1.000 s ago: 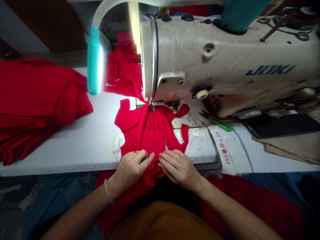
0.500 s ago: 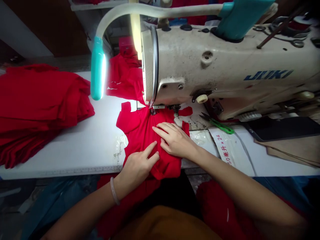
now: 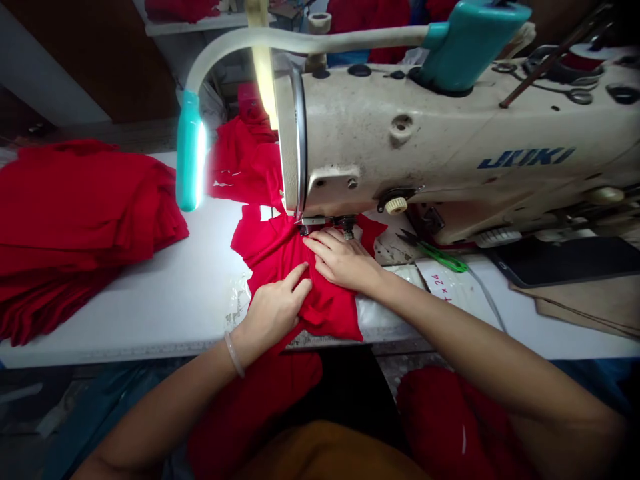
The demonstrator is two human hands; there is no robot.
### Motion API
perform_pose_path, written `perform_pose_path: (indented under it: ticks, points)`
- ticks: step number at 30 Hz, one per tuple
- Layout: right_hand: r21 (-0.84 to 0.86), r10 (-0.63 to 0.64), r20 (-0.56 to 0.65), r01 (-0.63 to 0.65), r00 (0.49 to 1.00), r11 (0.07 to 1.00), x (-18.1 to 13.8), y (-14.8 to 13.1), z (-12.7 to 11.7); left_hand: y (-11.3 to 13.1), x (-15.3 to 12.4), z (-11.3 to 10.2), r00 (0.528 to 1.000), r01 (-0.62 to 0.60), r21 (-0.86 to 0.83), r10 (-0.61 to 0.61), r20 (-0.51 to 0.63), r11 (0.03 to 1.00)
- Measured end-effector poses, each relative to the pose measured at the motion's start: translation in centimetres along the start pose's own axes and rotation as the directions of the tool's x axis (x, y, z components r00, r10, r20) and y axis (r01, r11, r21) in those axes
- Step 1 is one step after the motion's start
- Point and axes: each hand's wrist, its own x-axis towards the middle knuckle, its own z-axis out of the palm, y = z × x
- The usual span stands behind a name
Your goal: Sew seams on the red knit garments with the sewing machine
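A red knit garment piece (image 3: 333,313) lies bunched on the white sewing table, its far end under the presser foot (image 3: 325,223) of a cream JUKI sewing machine (image 3: 400,133). My right hand (image 3: 343,260) rests flat on the cloth, with its fingertips just short of the presser foot. My left hand (image 3: 277,307), wearing a pale bangle on the wrist, lies on the cloth nearer me with its fingers spread. Neither hand visibly pinches the fabric. The needle is hidden behind the machine's end and the foot.
A stack of folded red garments (image 3: 75,213) lies on the white table (image 3: 200,280) at left, and more red cloth (image 3: 245,160) sits behind the machine. A teal lamp (image 3: 190,150) hangs at left. Green-handled scissors (image 3: 440,258) and a black phone (image 3: 565,260) lie at right.
My right hand has moved from the near edge of the cloth up to the presser foot. My left hand has moved forward, and the cloth has been drawn further toward the machine.
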Motion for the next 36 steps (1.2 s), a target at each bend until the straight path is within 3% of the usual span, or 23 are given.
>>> perform_pose_path:
  ticks: [3, 8, 14, 16, 18, 20, 22, 23, 25, 27, 30, 33, 36]
  points:
    - [-0.029, -0.115, -0.046, 0.114, 0.992, 0.993, -1.9, 0.8, -0.8, -0.7, 0.8, -0.1, 0.999, 0.011, -0.011, -0.011, -0.034, 1.000]
    - [-0.046, -0.288, -0.012, 0.287, 0.958, 0.957, -5.2, 3.5, -2.5, -2.0, 2.4, 0.1, 0.994, 0.006, -0.017, -0.007, -0.113, 1.000]
    - [-0.079, -0.366, -0.004, 0.364, 0.931, 0.928, -3.6, 7.4, -3.4, -3.1, 4.0, 0.1, 0.989, 0.032, 0.002, -0.031, -0.147, 0.999]
    - [-0.021, -0.373, 0.046, 0.374, 0.927, 0.927, -3.6, 5.9, -4.4, -3.8, 4.5, 0.1, 0.987, 0.046, 0.001, -0.045, -0.152, 0.999]
    - [0.101, -0.374, 0.166, 0.361, 0.913, 0.927, -4.6, 2.3, -5.7, -4.8, 5.0, 0.2, 0.985, 0.034, -0.020, -0.037, -0.169, 0.999]
    - [0.341, -0.457, 0.326, 0.347, 0.828, 0.873, -6.2, -2.3, -6.7, -6.2, 5.5, 0.2, 0.981, -0.018, -0.059, 0.006, -0.193, 0.998]
    - [0.507, -0.543, 0.412, 0.311, 0.732, 0.804, -7.4, -6.0, -7.0, -7.4, 5.8, 0.1, 0.973, -0.082, -0.112, 0.056, -0.223, 0.990]
    - [0.531, -0.532, 0.406, 0.282, 0.743, 0.799, -7.6, -7.0, -6.7, -7.7, 5.7, 0.0, 0.968, -0.114, -0.139, 0.078, -0.240, 0.984]
    - [0.502, -0.480, 0.274, 0.302, 0.833, 0.810, -7.1, -7.3, -5.6, -7.6, 5.2, -0.1, 0.952, -0.156, -0.174, 0.101, -0.288, 0.972]
    - [0.362, -0.402, 0.035, 0.363, 0.915, 0.858, -6.0, -5.7, -4.0, -6.5, 4.1, 0.0, 0.933, -0.195, -0.162, 0.132, -0.336, 0.967]
    - [0.097, -0.399, -0.220, 0.427, 0.890, 0.899, -5.2, -2.9, -1.9, -4.5, 1.9, 0.8, 0.903, -0.260, -0.127, 0.194, -0.383, 0.957]
    - [-0.010, -0.444, -0.260, 0.458, 0.857, 0.889, -6.3, -1.8, -0.9, -3.5, 0.3, 1.4, 0.889, -0.233, -0.140, 0.153, -0.431, 0.962]
    - [0.003, -0.409, -0.278, 0.426, 0.869, 0.905, -8.0, -2.2, -0.5, -2.7, -0.5, 1.2, 0.872, -0.189, -0.125, 0.108, -0.477, 0.974]
